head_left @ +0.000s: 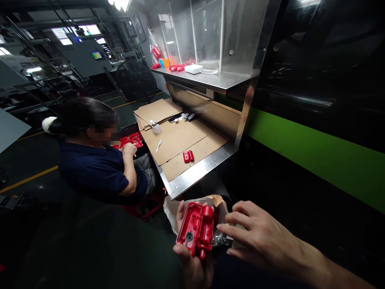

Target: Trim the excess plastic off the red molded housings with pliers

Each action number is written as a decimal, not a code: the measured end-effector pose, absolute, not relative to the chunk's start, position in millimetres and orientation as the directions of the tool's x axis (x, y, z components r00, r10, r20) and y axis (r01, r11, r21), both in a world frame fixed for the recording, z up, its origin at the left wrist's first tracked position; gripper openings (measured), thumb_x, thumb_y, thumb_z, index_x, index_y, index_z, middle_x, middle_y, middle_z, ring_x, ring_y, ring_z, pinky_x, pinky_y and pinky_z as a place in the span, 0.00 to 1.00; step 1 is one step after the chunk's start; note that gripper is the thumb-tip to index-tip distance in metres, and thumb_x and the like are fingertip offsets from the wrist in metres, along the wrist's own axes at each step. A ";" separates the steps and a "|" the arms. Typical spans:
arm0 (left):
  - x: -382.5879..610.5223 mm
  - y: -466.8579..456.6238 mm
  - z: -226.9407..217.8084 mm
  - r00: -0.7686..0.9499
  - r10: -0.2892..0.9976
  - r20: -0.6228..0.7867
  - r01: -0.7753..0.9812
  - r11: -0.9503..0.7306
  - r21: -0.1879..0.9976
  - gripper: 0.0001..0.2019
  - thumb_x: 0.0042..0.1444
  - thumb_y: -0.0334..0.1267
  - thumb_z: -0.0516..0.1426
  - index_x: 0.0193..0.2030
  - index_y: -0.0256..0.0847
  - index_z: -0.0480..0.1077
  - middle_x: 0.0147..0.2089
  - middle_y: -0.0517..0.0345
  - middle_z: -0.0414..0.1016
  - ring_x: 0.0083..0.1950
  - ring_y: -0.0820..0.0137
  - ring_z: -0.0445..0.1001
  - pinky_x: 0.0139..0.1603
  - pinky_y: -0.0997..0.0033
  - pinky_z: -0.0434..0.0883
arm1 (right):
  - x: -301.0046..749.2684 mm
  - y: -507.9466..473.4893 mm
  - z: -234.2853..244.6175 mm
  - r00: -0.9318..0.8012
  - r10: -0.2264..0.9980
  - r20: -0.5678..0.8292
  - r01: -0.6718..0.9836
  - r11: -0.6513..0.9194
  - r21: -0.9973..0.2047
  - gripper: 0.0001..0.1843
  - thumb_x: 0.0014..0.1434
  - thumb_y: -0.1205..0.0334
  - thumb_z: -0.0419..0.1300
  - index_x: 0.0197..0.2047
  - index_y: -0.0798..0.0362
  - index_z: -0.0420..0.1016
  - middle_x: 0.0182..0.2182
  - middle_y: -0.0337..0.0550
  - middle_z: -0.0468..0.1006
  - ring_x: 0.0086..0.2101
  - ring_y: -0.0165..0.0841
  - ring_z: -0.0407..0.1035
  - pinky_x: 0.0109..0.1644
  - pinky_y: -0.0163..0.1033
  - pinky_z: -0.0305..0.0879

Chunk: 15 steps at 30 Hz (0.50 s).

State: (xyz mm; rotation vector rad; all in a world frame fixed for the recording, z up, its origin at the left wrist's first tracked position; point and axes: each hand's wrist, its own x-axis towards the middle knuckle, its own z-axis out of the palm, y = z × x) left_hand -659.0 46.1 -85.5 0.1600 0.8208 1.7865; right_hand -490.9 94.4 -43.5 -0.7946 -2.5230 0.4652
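Observation:
A red plastic housing (194,224), hollow side up with a ribbed tray and a round barrel along one side, rests in the grip of my left hand (197,275). My right hand (255,233) is at the housing's right edge, its index fingertip close to the rim. Under the fingers of that hand shows a small metal tool (221,240) that looks like nippers; its handles are mostly hidden. Below the housing gapes a paper sack (171,210), with some red parts dimly visible inside.
A steel-edged bench (192,176) covered in cardboard holds another red part (188,156), a pump bottle (155,127), white tweezers (159,145) and a phone (176,118). A co-worker (96,168) sits at left by red parts (132,140). A shelf (222,80) overhangs the bench.

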 end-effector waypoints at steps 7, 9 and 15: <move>-655.9 48.3 -69.6 -0.347 0.889 -0.297 -0.779 -0.097 0.619 0.46 0.40 0.70 0.67 0.65 0.59 0.64 0.64 0.45 0.72 0.63 0.42 0.72 0.62 0.41 0.73 | -492.6 99.9 -41.8 -0.717 0.555 0.422 0.460 0.831 -0.311 0.20 0.62 0.56 0.68 0.55 0.51 0.74 0.43 0.38 0.79 0.45 0.38 0.66 0.48 0.44 0.64; -655.8 49.8 -67.0 -0.351 0.892 -0.285 -0.777 -0.108 0.620 0.45 0.41 0.69 0.67 0.64 0.55 0.66 0.62 0.43 0.73 0.63 0.42 0.72 0.61 0.43 0.75 | -492.7 100.6 -41.7 -0.717 0.547 0.432 0.460 0.837 -0.296 0.20 0.61 0.56 0.68 0.55 0.52 0.75 0.43 0.38 0.79 0.45 0.38 0.66 0.48 0.45 0.64; -657.0 50.6 -68.9 -0.339 0.893 -0.296 -0.785 -0.095 0.612 0.45 0.41 0.68 0.67 0.65 0.54 0.66 0.61 0.43 0.75 0.60 0.47 0.76 0.57 0.50 0.79 | -494.8 102.1 -39.0 -0.732 0.518 0.442 0.459 0.855 -0.242 0.16 0.65 0.55 0.65 0.53 0.53 0.75 0.41 0.39 0.79 0.44 0.39 0.65 0.47 0.46 0.62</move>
